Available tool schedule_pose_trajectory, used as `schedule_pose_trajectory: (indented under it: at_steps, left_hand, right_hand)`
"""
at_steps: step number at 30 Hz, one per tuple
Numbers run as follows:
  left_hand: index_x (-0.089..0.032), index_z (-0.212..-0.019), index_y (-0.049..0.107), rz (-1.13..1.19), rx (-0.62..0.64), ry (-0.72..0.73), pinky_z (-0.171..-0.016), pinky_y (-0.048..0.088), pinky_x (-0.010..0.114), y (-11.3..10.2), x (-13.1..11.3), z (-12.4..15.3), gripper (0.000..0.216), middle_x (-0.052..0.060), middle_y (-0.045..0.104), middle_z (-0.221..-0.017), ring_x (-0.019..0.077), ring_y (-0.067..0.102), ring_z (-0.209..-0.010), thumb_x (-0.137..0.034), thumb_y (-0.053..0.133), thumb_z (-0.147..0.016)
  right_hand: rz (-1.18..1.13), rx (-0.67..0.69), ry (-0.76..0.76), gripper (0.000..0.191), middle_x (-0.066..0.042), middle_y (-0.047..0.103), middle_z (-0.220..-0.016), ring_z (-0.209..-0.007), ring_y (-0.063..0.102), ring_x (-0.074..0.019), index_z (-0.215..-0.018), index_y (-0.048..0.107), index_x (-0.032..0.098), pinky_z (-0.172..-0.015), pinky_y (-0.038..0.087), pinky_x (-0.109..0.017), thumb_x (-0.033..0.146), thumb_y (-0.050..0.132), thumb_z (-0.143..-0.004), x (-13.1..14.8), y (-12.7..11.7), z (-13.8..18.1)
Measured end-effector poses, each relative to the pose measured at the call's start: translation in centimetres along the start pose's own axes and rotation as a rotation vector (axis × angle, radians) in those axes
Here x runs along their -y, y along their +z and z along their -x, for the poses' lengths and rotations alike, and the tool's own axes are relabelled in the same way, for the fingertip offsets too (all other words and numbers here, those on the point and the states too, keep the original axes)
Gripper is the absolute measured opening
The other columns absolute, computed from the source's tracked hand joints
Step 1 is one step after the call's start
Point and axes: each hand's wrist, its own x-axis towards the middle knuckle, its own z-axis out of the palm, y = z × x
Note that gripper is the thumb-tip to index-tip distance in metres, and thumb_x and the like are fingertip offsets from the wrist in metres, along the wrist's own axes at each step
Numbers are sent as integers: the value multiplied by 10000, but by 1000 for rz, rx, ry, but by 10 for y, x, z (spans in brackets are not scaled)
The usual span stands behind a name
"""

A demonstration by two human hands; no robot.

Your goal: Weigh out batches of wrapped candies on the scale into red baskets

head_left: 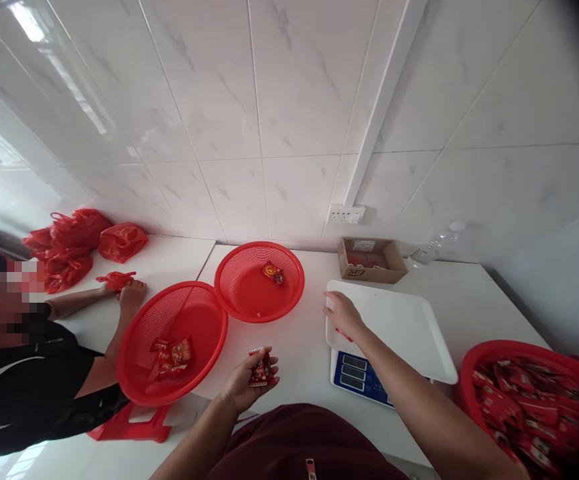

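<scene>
My left hand point(249, 381) is cupped palm up over the white table, closed round a few small red candy packets point(259, 373). My right hand point(342, 313) rests on the left edge of the white scale tray point(409, 327), fingers curled, with a bit of red under the palm. The scale's blue display panel point(356, 372) shows below the tray. A red mesh basket point(172, 341) with a few packets lies just left of my left hand. A second red basket point(259, 280) behind it holds two packets.
A red tub point(529, 393) full of red packets stands at the right edge. A cardboard box point(372, 260) and a clear plastic bottle point(434, 245) sit by the tiled wall. At left another person's hands hold a red bag point(115, 280); red bags point(76, 243) are piled behind. A red stool point(129, 423) stands below.
</scene>
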Motion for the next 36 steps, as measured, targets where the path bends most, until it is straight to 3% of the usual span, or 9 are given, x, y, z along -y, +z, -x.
schedule_pose_trajectory:
  at_steps: [3,7,12,15,19,21,26,31,36]
  left_hand:
    - [-173,-1006,583,-29,15,-18,-688,528,326,3,0,-4,158,43,701,-797,153,666,-636,-251,559,-871]
    - [-176,-1008,579,-75,50,-41,-703,533,334,14,0,-9,152,39,700,-805,151,668,-649,-254,545,-882]
    - [-173,-1015,570,-111,69,-63,-687,534,326,28,3,-11,157,41,695,-804,151,666,-650,-257,532,-888]
    - [-171,-1020,568,-128,74,-75,-681,534,323,34,6,-11,164,44,692,-808,151,665,-650,-255,534,-883]
    - [-183,-1030,569,-172,95,-69,-720,534,326,39,8,-16,195,43,686,-849,144,664,-680,-270,569,-856]
    - [-190,-1059,558,-348,78,4,-752,532,323,39,10,-24,222,53,679,-911,138,666,-729,-312,531,-876]
    - [-200,-1197,467,-1189,-144,252,-714,518,274,31,13,-60,316,90,619,-1079,141,650,-822,-346,387,-929]
    - [-251,-1313,407,-1547,-287,311,-851,446,304,24,2,-98,495,102,462,-1263,194,583,-1013,-178,522,-837]
    - [-206,-1085,571,-1823,-308,308,-832,443,319,23,-2,-120,287,97,456,-1214,193,584,-955,-148,531,-807]
  right_hand:
    - [213,71,39,385,-100,557,-1265,-1176,482,-250,-1174,611,219,-952,380,-332,232,542,-795,-40,-1,37]
    - [142,51,101,314,-90,598,-1153,-1058,522,-230,-1064,658,221,-879,390,-311,157,516,-791,-49,-3,58]
    - [-333,-30,284,133,-65,651,-853,-806,600,-182,-772,653,171,-776,439,-306,118,542,-720,-16,-3,37]
    - [-491,-39,231,178,-33,670,-842,-731,625,-142,-886,636,182,-706,484,-275,192,493,-781,16,-2,18]
    - [-832,-115,94,264,-34,669,-924,-776,633,-129,-1007,602,188,-738,517,-283,290,528,-775,43,-13,11]
    - [-865,-110,84,264,-32,666,-886,-760,632,-139,-964,613,187,-748,522,-308,318,572,-739,39,-20,22]
    - [-692,1,201,312,-47,674,-889,-792,646,-178,-969,611,199,-743,521,-330,418,547,-756,-12,-21,93]
    - [-524,85,241,352,-54,682,-828,-786,642,-212,-954,632,202,-745,505,-352,460,523,-742,-60,-8,168]
    - [-480,84,340,374,-67,681,-848,-827,640,-220,-964,632,196,-729,504,-339,446,489,-725,-78,-8,200]
